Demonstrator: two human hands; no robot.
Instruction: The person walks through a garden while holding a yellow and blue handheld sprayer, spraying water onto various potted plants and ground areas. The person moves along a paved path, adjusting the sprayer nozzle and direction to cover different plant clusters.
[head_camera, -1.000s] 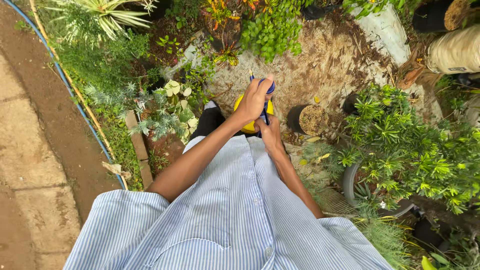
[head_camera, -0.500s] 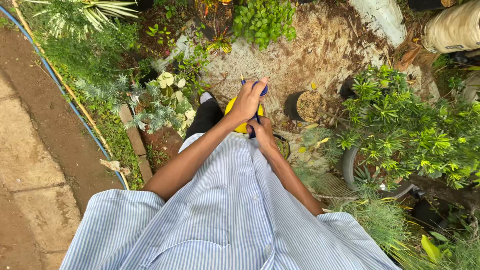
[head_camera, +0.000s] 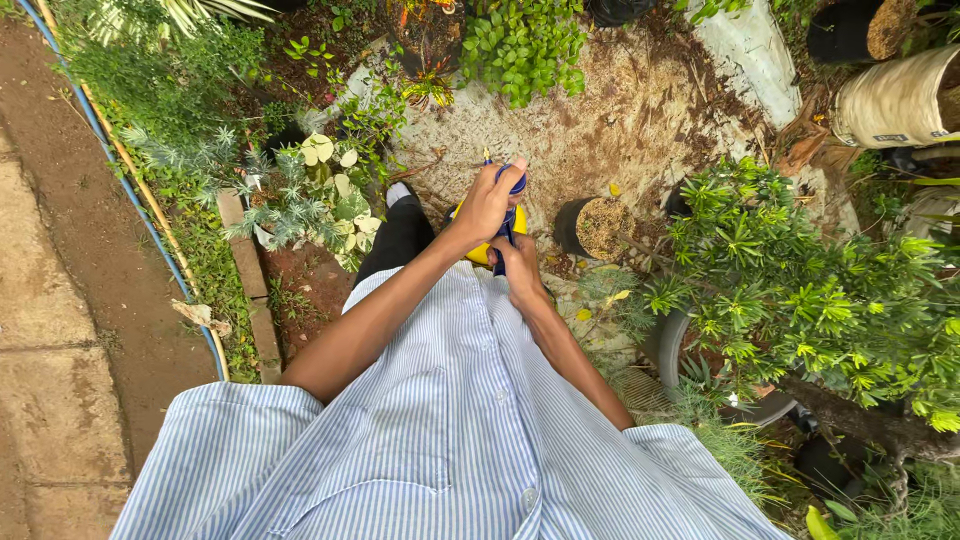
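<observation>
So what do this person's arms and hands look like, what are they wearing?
Both arms are bare from above the elbow down. The person wears a short-sleeved shirt with fine blue and white vertical stripes, a buttoned front and loose sleeves ending at the upper arm. The left hand and right hand are bare: no gloves, and no watch, ring or bracelet that can be made out.

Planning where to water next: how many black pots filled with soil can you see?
2: one black pot just right of the hands, another at the top right corner. Foliage may hide more.

Both hands, left hand (head_camera: 488, 205) and right hand (head_camera: 520, 265), grip what looks like a yellow sprayer (head_camera: 482, 250)
</observation>
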